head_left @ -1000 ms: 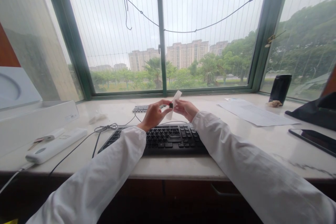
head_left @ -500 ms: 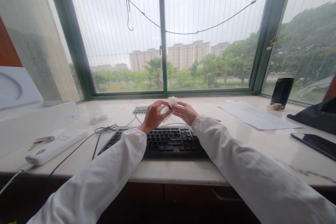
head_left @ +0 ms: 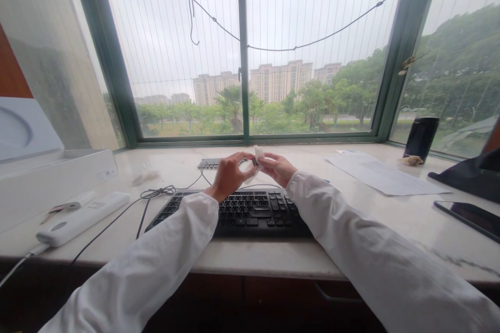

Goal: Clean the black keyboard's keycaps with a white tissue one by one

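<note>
Both my hands meet above the back edge of a black keyboard (head_left: pixel 250 213). Between the thumb and forefinger of my left hand (head_left: pixel 230 174) is a small dark piece (head_left: pixel 255 162) that looks like a keycap. My right hand (head_left: pixel 279 167) pinches a crumpled white tissue (head_left: pixel 259 153) against that piece. Part of the tissue hangs below the fingers. My left hand and wrist hide some of the keyboard's upper keys. Behind my left hand lie rows of small dark keys (head_left: pixel 209 163), partly covered by it.
To the left are a white power strip (head_left: pixel 84 218), a tangled black cable (head_left: pixel 158 192), a clear crumpled wrapper (head_left: pixel 146 175) and a white box (head_left: pixel 86 169). Rightward lie paper sheets (head_left: pixel 375 171), a phone (head_left: pixel 471 217) and a black cylinder (head_left: pixel 421 138). A window (head_left: pixel 246 62) stands behind.
The white tissue has shifted and folded narrower between my fingers, and more of the dark piece shows. My arms stay almost where they were.
</note>
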Tool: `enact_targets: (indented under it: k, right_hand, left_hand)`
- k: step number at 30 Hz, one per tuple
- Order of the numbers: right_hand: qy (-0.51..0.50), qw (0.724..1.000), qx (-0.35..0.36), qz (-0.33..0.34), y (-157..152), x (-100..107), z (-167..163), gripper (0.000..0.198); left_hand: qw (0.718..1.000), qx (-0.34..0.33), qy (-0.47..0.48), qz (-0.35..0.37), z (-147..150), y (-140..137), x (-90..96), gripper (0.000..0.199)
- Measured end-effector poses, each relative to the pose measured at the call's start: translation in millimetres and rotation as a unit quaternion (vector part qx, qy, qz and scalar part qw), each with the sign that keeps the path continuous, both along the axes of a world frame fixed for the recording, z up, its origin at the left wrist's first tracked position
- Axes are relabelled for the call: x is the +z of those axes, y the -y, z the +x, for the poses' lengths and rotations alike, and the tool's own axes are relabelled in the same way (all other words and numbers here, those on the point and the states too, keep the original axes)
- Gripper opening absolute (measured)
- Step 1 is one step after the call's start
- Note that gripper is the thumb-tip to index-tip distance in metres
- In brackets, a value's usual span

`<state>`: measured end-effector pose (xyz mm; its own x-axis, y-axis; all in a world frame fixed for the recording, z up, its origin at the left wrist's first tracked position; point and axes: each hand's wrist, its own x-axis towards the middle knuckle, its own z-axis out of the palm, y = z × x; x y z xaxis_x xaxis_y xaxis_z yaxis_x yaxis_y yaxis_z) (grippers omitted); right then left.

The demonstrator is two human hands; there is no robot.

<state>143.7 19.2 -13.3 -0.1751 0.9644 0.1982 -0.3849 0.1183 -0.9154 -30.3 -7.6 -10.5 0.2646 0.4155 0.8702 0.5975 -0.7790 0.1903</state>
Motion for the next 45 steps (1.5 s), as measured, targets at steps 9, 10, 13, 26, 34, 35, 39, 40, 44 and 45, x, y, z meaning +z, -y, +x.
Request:
enact_targets:
  k: [9,10,13,26,34,35,39,40,44,45]
  right_hand:
    - [0.273,0.921,-0.242,0.132,6,13,20,0.024]
    - [0.341,0.882,-0.29,0.15,5,14,26,0.02]
    - [0.479,0.798,-0.335,0.151,-2,12,44,0.016]
    - [0.413,0.889,-0.049,0.192,16,25,29,0.042]
    - [0.406,0.893,-0.015,0.193,11,18,25,0.044]
    - [0.404,0.894,-0.009,0.195,11,17,25,0.043]
    - [0.394,0.896,0.007,0.205,12,18,25,0.044]
    - [0.395,0.895,0.007,0.206,12,18,25,0.044]
    - [0.422,0.886,0.009,0.194,10,20,30,0.044]
    - [0.431,0.882,0.01,0.189,9,21,32,0.044]
  left_hand:
    - [1.0,0.022,0.014,0.013,-2,-3,3.0,0.019]
    - [1.0,0.016,0.009,0.009,-2,-3,3.0,0.019]
    - [1.0,-0.01,-0.018,-0.002,-1,-1,2.3,0.021]
    - [0.998,-0.041,-0.054,-0.017,-4,-2,1.7,0.021]
    - [0.997,-0.037,-0.047,-0.042,-5,-4,0.5,0.026]
    - [0.997,-0.032,-0.045,-0.047,-5,-4,0.1,0.027]
    - [0.997,-0.019,-0.04,-0.059,-5,-5,-1.6,0.027]
    - [0.997,-0.022,-0.041,-0.061,-5,-6,-1.9,0.027]
    - [0.996,-0.045,-0.052,-0.064,-5,-8,-2.9,0.027]
    - [0.995,-0.053,-0.055,-0.065,-5,-8,-2.9,0.026]
